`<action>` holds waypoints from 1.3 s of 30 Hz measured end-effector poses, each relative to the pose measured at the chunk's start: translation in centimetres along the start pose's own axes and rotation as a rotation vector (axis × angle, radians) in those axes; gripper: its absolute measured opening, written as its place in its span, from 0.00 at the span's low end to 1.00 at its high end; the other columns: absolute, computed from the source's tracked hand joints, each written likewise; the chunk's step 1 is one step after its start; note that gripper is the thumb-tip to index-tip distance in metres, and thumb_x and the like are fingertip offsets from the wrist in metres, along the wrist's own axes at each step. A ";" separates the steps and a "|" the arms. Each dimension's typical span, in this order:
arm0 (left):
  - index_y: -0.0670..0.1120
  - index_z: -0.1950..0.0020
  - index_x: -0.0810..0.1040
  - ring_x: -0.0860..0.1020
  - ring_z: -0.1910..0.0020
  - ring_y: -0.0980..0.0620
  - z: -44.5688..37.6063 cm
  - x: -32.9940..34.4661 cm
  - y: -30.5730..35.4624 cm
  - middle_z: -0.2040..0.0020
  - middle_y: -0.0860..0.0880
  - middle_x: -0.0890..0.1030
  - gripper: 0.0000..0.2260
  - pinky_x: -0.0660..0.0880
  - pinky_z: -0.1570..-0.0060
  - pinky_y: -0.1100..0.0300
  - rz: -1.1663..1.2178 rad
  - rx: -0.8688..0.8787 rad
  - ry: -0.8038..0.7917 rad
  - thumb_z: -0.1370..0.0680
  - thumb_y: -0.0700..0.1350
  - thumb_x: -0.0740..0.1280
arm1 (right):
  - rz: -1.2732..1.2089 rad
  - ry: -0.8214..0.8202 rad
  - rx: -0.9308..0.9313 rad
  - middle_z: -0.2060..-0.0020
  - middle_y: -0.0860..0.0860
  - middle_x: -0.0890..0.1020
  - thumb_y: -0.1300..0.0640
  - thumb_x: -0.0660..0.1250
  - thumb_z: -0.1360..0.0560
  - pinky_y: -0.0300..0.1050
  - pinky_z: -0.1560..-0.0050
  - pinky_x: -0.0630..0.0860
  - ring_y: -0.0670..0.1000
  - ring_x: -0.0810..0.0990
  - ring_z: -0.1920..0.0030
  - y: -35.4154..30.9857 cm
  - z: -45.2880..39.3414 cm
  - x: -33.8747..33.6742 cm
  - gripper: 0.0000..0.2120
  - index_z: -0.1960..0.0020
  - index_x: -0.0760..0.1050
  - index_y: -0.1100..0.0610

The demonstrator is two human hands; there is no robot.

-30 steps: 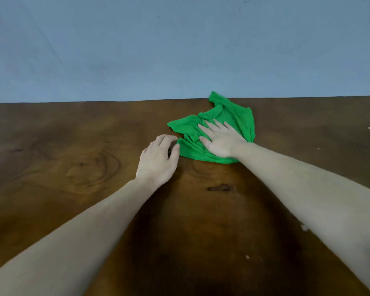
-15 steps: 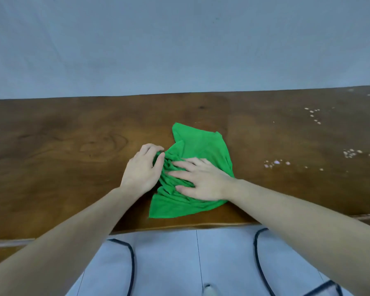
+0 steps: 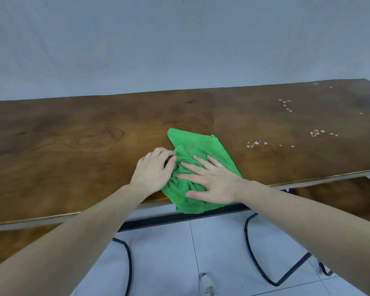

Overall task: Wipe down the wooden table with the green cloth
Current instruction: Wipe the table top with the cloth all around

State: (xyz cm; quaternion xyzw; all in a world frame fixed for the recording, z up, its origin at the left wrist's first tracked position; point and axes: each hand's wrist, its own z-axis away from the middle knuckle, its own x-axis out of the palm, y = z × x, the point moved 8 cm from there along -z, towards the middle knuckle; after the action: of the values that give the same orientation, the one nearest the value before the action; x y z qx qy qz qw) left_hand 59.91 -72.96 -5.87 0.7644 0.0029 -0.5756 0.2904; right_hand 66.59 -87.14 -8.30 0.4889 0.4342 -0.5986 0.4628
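The green cloth [image 3: 197, 144] lies crumpled at the near edge of the brown wooden table [image 3: 73, 150], and its lower corner hangs a little over that edge. My right hand [image 3: 214, 182] presses flat on the cloth's near half, fingers spread and pointing left. My left hand [image 3: 153, 169] sits at the cloth's left side with fingers curled, thumb and fingertips pinching into the bunched folds.
White specks [image 3: 254, 144] and more specks [image 3: 317, 132] dot the table to the right of the cloth. A pale wall rises behind the table. Below the front edge [image 3: 30, 221] are black frame legs [image 3: 256, 263], a tiled floor and a shoe [image 3: 208, 287].
Both hands have dragged the cloth from the table's far side to its near edge, where it now overhangs. The left hand went from flat on the wood to curled against the cloth.
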 end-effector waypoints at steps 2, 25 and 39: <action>0.55 0.34 0.74 0.71 0.34 0.50 0.0 0.1 0.2 0.34 0.55 0.74 0.17 0.65 0.32 0.46 -0.007 0.001 -0.009 0.17 0.56 0.52 | 0.035 0.004 -0.033 0.21 0.37 0.43 0.27 0.43 0.22 0.55 0.23 0.34 0.49 0.36 0.20 0.6 1.2 0.0 0.29 0.23 0.43 0.30; 0.56 0.30 0.71 0.65 0.28 0.50 -17.1 4.1 0.5 0.29 0.54 0.72 0.19 0.56 0.29 0.46 -0.059 -0.205 0.046 0.18 0.58 0.53 | 0.025 -0.005 0.011 0.19 0.41 0.46 0.25 0.39 0.24 0.57 0.22 0.39 0.51 0.42 0.20 20.9 -14.7 -3.5 0.31 0.22 0.45 0.30; 0.58 0.25 0.64 0.58 0.24 0.54 -27.2 7.7 1.0 0.23 0.54 0.64 0.23 0.49 0.25 0.49 -0.221 -0.281 0.115 0.18 0.60 0.49 | 0.075 0.003 -0.042 0.19 0.45 0.49 0.27 0.42 0.23 0.60 0.23 0.44 0.57 0.47 0.20 34.0 -31.2 -7.3 0.32 0.21 0.47 0.34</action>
State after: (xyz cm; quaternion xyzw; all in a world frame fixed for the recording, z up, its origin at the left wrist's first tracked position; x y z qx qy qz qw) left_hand 86.77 -64.21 -7.63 0.7430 0.1835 -0.5534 0.3286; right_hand 106.29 -62.44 -7.87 0.4961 0.4288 -0.5705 0.4945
